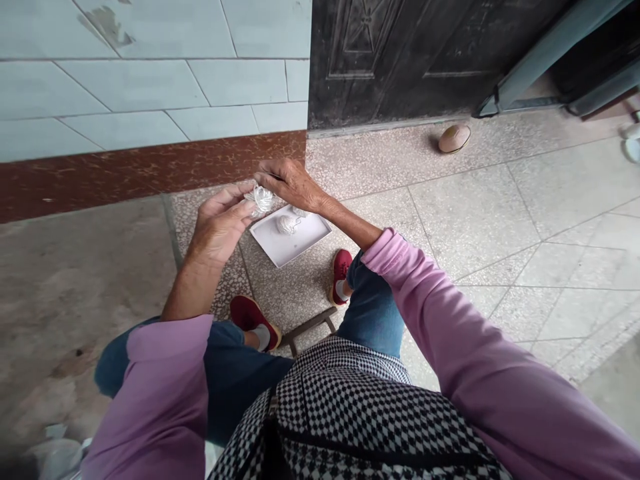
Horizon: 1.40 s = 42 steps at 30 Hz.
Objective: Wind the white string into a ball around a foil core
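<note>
A loose bundle of shiny white string is pinched between the thumb and fingers of my left hand. Just above and to the right, my right hand bends over the bundle with its fingers closed at its upper edge; a strand between the fingertips is too fine to make out clearly. Under both hands a shallow white tray lies on the floor. In it rests a wound ball of white string, and beside that a second white piece is partly hidden by my right wrist.
My red shoes flank the tray's near side, with a low wooden bar behind them. A tiled wall and a dark door stand ahead. A rounded pinkish object sits by the door on the speckled floor.
</note>
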Available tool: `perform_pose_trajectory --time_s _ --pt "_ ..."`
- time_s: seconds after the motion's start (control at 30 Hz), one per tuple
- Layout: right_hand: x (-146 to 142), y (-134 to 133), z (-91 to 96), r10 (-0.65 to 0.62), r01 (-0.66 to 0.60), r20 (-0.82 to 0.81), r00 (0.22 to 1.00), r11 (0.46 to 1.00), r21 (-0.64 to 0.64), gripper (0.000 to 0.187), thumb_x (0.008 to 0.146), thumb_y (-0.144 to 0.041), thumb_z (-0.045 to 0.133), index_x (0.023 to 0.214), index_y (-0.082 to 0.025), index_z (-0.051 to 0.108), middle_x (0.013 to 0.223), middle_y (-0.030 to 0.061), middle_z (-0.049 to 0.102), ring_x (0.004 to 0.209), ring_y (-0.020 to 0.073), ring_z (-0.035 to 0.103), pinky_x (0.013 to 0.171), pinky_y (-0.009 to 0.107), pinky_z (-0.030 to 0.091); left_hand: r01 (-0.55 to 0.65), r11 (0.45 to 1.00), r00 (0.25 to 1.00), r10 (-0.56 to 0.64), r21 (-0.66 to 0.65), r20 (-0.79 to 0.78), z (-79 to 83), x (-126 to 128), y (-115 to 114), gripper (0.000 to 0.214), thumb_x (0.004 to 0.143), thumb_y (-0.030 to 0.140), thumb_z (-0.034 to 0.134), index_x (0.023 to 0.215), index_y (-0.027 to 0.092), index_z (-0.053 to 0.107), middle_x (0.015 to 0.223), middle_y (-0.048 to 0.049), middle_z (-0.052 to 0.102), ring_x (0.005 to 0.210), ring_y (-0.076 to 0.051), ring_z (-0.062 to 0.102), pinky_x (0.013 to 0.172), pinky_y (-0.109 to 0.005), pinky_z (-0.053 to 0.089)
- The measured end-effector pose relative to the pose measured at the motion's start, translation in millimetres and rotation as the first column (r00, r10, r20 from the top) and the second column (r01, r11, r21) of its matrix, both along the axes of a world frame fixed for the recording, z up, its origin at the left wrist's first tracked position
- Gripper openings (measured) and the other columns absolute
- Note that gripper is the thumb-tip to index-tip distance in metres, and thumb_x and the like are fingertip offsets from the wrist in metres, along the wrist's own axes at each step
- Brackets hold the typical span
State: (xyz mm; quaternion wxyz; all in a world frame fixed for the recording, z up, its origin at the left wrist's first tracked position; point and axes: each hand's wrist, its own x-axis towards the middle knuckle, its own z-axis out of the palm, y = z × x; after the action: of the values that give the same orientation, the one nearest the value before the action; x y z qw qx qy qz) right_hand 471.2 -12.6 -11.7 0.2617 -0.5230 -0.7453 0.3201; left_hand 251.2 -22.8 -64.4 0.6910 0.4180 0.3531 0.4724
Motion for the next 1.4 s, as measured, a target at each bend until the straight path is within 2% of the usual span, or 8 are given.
perform_pose_trajectory --time_s 0.2,0.47,0.67,0.8,0.97,1.13,1.3,1.4 --pt "-6 3 -0.9 0.030 -0.036 -0.044 0.999 0.992 -0.125 0.036 0.131 -0.009 0.056 0.098 -0.022 0.060 0.098 0.0025 0.065 0.105 0.0227 0.065 0.104 0.032 0.053 0.046 0.998 0.998 -0.048 0.035 0.036 -0.7 -4 10 0.070 0.063 0.037 0.124 0.119 0.022 0.086 0.116 -0.0126 0.090 0.110 -0.030 0.085 0.099 -0.042 0.074" --pt "-22 -28 7.3 0.233 -0.255 -0.109 0.966 0.922 -0.292 0.041 0.130 -0.012 0.064 0.091 -0.022 0.069 0.095 0.0020 0.076 0.095 0.0196 0.064 0.096 0.033 0.053 -0.223 0.956 0.948 0.258 0.191 -0.187 -16.3 -20 32 0.060 0.061 0.031 0.121 0.108 0.022 0.084 0.107 -0.0053 0.088 0.099 -0.021 0.077 0.090 -0.031 0.063" --pt "4 -3 -1.2 0.107 -0.116 -0.192 0.976 0.993 -0.036 0.054 0.134 -0.034 0.055 0.081 -0.024 0.062 0.086 0.0017 0.071 0.098 0.0174 0.063 0.095 0.035 0.050 0.050 0.976 0.941 0.025 0.211 -0.338 -15.3 -16 19 0.057 0.064 0.023 0.122 0.109 0.017 0.088 0.104 -0.0099 0.090 0.095 -0.024 0.081 0.088 -0.035 0.065" --pt "16 15 -13.9 0.055 -0.055 -0.138 0.989 0.998 0.002 0.064 0.133 -0.042 0.041 0.072 -0.025 0.052 0.082 0.0029 0.069 0.102 0.0163 0.066 0.097 0.036 0.050 0.150 0.976 0.957 -0.104 0.156 -0.270 -8.4 -11 9 0.054 0.063 0.027 0.121 0.103 0.021 0.085 0.094 -0.0057 0.087 0.086 -0.022 0.078 0.080 -0.033 0.065" --pt "-1 5 -20.3 0.143 -0.150 -0.062 0.988 0.980 -0.133 0.042 0.124 -0.005 0.060 0.085 -0.021 0.059 0.092 0.0026 0.073 0.099 0.0181 0.063 0.095 0.032 0.050 -0.056 0.985 0.989 0.077 0.163 -0.125 -2.6 -12 18 0.058 0.057 0.034 0.115 0.101 0.021 0.080 0.096 -0.0063 0.088 0.082 -0.018 0.078 0.075 -0.028 0.065" --pt "-14 -15 -11.0 0.276 -0.281 -0.055 0.960 0.930 -0.238 0.045 0.128 -0.004 0.063 0.086 -0.020 0.065 0.092 0.0017 0.076 0.093 0.0175 0.061 0.095 0.032 0.048 -0.176 0.951 0.949 0.233 0.253 -0.215 -10.6 -22 36 0.062 0.054 0.026 0.109 0.108 0.021 0.079 0.109 -0.0071 0.091 0.096 -0.019 0.081 0.086 -0.028 0.068" --pt "-2 -14 -6.9 0.321 -0.347 -0.158 0.934 0.919 -0.188 0.046 0.130 -0.005 0.067 0.087 -0.020 0.062 0.084 -0.0037 0.062 0.086 0.0150 0.053 0.087 0.032 0.044 -0.028 0.957 0.870 0.165 0.287 -0.464 -21.1 -22 31 0.051 0.062 0.024 0.103 0.108 0.020 0.083 0.098 -0.0040 0.087 0.086 -0.019 0.075 0.081 -0.030 0.062" --pt "7 -5 -5.2 0.214 -0.241 -0.179 0.960 0.959 -0.150 0.055 0.136 -0.019 0.068 0.083 -0.023 0.056 0.078 -0.0049 0.052 0.086 0.0147 0.049 0.084 0.031 0.043 0.138 0.958 0.865 0.006 0.250 -0.502 -19.2 -18 21 0.050 0.063 0.022 0.100 0.111 0.021 0.084 0.100 -0.0049 0.088 0.083 -0.020 0.073 0.077 -0.031 0.060"
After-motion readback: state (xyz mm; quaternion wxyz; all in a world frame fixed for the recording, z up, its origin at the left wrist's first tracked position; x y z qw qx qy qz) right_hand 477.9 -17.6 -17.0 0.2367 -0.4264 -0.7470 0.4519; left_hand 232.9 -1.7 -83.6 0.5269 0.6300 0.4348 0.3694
